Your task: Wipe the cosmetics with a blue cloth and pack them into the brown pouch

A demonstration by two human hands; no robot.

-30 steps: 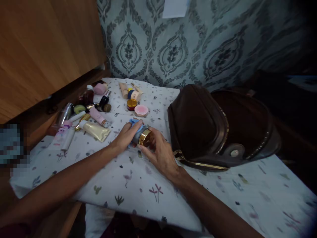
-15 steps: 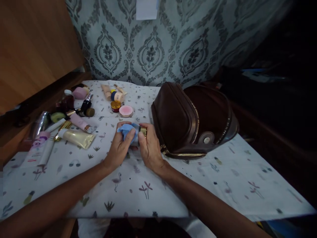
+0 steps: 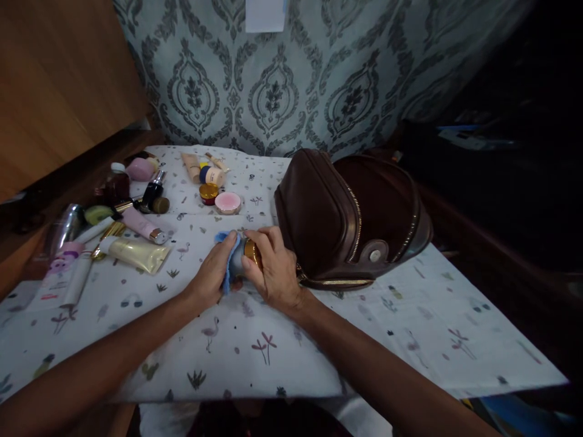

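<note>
Head view, looking down on a table covered with a white cloth (image 3: 273, 340) printed with small flamingos and plants. Both forearms of one person reach in from the bottom edge and meet near the middle of the picture.

The left hand (image 3: 212, 273) is curled around a blue wiping cloth (image 3: 228, 258), pressing it against the side of a small jar (image 3: 239, 261). The right hand (image 3: 273, 270) is closed on the jar's gold lid (image 3: 252, 252), fingers wrapped over the top and thumb beneath. The jar lies tilted between the two hands, just above the tablecloth; most of its body is hidden by the fingers and the cloth.

At three o'clock from the hands, touching the right hand's knuckles, sits a brown leather bag (image 3: 346, 212), its zipped flap open and folded back toward the right.

At ten o'clock from the hands lies a scatter of cosmetics. Nearest is a cream-gold tube (image 3: 136, 253), with a pink tube (image 3: 141, 223) just beyond it. Farther left lie a white tube (image 3: 75, 279) and a silver bottle (image 3: 68, 224). At twelve o'clock from the hands sits a round pink compact (image 3: 228, 202), with a small red and gold pot (image 3: 208, 193) just beside it. A dark bottle (image 3: 152, 191) and a pink pouch (image 3: 139, 170) are at the far left corner.

Patterned grey-green wallpaper (image 3: 273, 91) fills the background, and a wooden panel (image 3: 59, 85) stands at nine o'clock.
</note>
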